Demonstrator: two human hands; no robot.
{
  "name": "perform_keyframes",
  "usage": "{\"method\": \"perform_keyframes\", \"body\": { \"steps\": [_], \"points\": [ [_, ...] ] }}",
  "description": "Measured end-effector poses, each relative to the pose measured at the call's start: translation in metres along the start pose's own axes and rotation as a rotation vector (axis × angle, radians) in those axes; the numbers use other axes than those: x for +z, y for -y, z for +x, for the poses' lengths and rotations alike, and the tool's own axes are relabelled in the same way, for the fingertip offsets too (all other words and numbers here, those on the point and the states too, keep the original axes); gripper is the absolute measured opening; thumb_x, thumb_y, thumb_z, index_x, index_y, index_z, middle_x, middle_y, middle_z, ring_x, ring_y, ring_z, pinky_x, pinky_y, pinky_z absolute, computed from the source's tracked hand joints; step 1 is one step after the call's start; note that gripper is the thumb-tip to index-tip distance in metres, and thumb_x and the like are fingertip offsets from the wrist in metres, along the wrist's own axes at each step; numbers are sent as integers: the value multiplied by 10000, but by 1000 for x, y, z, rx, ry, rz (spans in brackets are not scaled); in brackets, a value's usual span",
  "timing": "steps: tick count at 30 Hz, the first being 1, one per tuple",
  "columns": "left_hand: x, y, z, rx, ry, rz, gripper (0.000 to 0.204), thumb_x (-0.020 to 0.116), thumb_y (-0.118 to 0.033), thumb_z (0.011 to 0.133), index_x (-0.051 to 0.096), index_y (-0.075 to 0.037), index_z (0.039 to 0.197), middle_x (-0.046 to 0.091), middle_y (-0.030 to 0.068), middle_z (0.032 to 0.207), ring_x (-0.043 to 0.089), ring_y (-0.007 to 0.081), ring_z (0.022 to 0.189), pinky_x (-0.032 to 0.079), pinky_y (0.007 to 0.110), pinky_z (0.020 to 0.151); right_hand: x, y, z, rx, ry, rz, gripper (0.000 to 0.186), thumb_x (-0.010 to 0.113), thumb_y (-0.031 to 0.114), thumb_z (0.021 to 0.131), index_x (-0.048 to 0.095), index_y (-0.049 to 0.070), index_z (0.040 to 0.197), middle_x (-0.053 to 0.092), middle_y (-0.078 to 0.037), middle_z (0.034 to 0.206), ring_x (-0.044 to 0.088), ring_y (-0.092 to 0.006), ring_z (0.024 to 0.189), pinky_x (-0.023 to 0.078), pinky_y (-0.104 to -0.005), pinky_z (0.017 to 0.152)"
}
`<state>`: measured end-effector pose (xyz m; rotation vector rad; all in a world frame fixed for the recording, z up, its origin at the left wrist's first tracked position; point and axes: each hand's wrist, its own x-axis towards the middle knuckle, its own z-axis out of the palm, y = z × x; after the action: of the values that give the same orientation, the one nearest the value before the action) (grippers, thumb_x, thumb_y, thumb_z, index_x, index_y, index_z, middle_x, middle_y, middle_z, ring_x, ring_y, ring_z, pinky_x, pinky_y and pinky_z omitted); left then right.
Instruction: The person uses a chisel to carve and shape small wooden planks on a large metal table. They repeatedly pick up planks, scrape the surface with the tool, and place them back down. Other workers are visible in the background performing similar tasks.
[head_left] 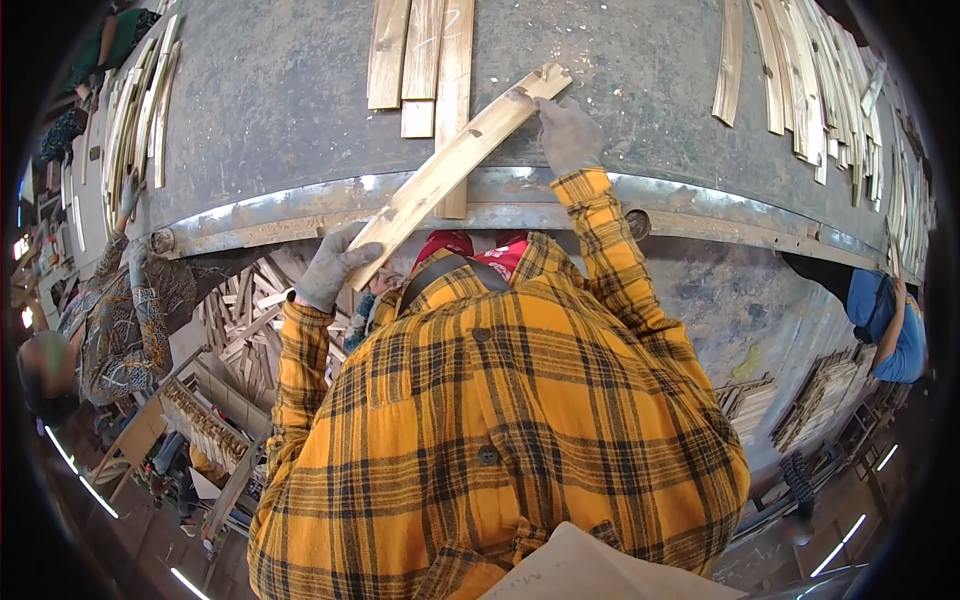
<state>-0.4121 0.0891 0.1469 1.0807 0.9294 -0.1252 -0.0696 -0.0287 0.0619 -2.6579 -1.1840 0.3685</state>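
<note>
A long wooden slat (pixel 460 160) with several dark knots slants across the metal edge of the table, its far end up to the right. My left hand (pixel 335 268), in a grey glove, grips the near end of the slat. My gloved right hand (pixel 570 135) holds it close to the far end, fingers closed at its edge. Beneath the slat, a lighter board (pixel 455 115) runs over the table edge toward me. Two shorter boards lie beside it, the nearest one (pixel 420 60) touching it.
The dark worktable (pixel 640 90) has a metal front rail (pixel 700 200). Piles of slats lie at its left (pixel 130 120) and right (pixel 810 90). Co-workers stand at the left (pixel 130 320) and right (pixel 885 325). Wood offcuts (pixel 240 325) heap below the table on the left.
</note>
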Motion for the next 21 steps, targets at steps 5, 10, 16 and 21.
{"method": "perform_keyframes", "body": {
  "steps": [5,10,16,21],
  "points": [
    [2,-4,0,-23,19,-22,529,684,-247,871,519,96,1238,661,110,856,641,134,627,526,225,538,16,-11,9,-55,-67,39,242,557,239,914,676,231,1124,648,-99,976,653,-300,886,525,-411,725],
    [-6,9,3,-79,-31,-120,480,653,-244,902,529,89,1224,660,115,808,633,136,583,534,234,519,14,-36,18,372,36,828,221,561,222,900,720,254,1049,700,-109,909,674,-298,860,535,-415,747],
    [-13,19,9,-81,-71,-76,489,646,-276,898,542,81,1215,664,111,785,636,130,569,531,234,487,-4,-45,42,298,-70,163,230,603,280,889,698,288,1099,695,-125,935,661,-349,870,525,-445,792],
    [-14,17,7,-94,-48,-100,481,639,-265,910,533,80,1227,665,117,783,632,138,533,532,236,471,17,-46,48,200,-113,12,242,595,260,882,678,268,1109,660,-103,1049,645,-330,967,527,-454,803]
  ]
}}
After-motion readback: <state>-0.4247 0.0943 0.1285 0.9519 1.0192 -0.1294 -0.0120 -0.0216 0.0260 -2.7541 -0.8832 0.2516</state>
